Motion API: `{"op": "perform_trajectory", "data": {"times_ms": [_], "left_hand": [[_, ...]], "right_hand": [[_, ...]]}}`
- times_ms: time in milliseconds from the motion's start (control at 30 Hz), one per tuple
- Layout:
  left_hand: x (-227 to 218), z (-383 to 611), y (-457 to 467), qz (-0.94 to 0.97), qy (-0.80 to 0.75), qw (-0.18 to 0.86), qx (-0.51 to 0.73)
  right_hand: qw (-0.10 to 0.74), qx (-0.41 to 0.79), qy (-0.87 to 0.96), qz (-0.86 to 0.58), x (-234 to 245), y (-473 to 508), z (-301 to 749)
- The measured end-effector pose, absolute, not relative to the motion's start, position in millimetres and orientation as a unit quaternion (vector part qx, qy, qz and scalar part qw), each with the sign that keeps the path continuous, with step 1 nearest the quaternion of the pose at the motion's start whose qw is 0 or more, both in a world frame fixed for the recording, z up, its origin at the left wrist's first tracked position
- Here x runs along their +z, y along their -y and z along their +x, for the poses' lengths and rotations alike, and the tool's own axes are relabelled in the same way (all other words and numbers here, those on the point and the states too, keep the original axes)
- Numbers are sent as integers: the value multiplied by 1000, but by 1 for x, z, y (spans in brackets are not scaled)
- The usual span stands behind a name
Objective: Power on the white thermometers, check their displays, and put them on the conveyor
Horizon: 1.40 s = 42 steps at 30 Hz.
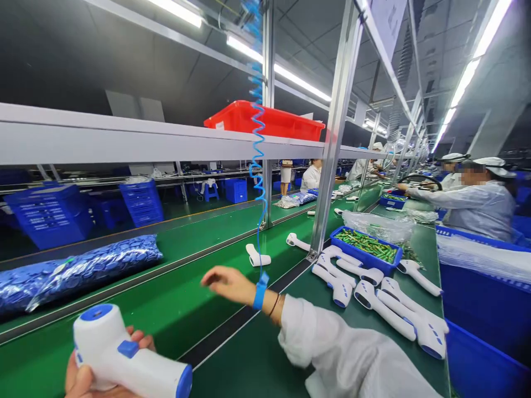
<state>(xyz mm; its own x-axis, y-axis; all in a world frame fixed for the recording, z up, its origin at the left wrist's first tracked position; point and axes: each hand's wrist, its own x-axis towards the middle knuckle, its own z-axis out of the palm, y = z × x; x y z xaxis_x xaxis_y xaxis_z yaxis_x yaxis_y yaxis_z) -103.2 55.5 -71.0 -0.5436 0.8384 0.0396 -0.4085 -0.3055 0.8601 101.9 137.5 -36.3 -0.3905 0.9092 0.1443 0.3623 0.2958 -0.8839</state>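
Thermometer [124, 356], handheld infrared type, white body with blue trim, gripped in the left hand [81, 381]: thumb below the body, fingers [139, 338] closed round its far side. Right hand [228, 283] extends over the green conveyor belt [174, 309], fingers [215, 276] loosely together, slightly curled, open and empty. Blue anti-static wrist strap [260, 291] fitted on that wrist, its coiled cord [258, 138] rising past the overhead shelf [124, 141]. Ahead of the right fingertips, on the far belt, lies a bag of blue parts [78, 271]. Behind the right wrist, further thermometers [394, 309] lie loose around a blue tray of green components [367, 251]. Co-worker [477, 207] seated at far right.
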Motion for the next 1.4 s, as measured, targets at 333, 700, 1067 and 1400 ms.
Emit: {"op": "perform_trajectory", "data": {"times_ms": [333, 700, 1067, 1400], "left_hand": [[11, -63, -22, -83, -274, 524, 803], [8, -72, -24, -207, -143, 649, 718], [-16, -34, -26, 233, -407, 179, 865], [-30, -23, -39, 117, -390, 466, 786]], "right_hand": [[261, 224, 676, -652, -90, -212, 199], [557, 410, 569, -444, -72, -207, 169], [673, 607, 334, -259, -40, -153, 170], [643, 643, 335, -247, -34, -141, 158]]}}
